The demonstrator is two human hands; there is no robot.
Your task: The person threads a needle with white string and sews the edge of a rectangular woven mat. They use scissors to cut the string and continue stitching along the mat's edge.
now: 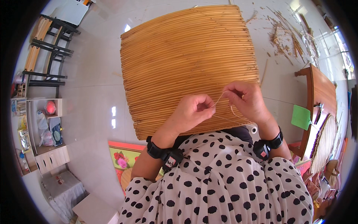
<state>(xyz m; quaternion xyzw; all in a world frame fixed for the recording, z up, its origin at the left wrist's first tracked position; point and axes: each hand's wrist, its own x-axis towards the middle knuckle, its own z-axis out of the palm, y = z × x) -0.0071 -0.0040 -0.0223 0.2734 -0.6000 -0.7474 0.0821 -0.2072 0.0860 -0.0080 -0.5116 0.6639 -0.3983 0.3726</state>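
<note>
A large mat of tan reed stalks (182, 56), laid side by side, spreads out in front of me and reaches my lap. Over its near right part, my left hand (195, 111) pinches a thin pale thread (218, 99) between thumb and fingertips. The thread runs up to my right hand (247, 100), whose thumb and index finger close on it a little higher. A loop hangs below the right hand, and one strand slants toward the mat's near right corner. Beside that corner is a white spool (254, 130), partly hidden by my clothes.
Broken stalks (287, 41) litter the tiled floor at the far right. A wooden bench (322, 87) stands at right, with a green fly-swatter-like paddle (300, 117) and a pale stalk bundle (323, 145). Folded tables (43, 48) and a shelf unit (52, 158) are at left; a flowered mat (118, 164) lies near me.
</note>
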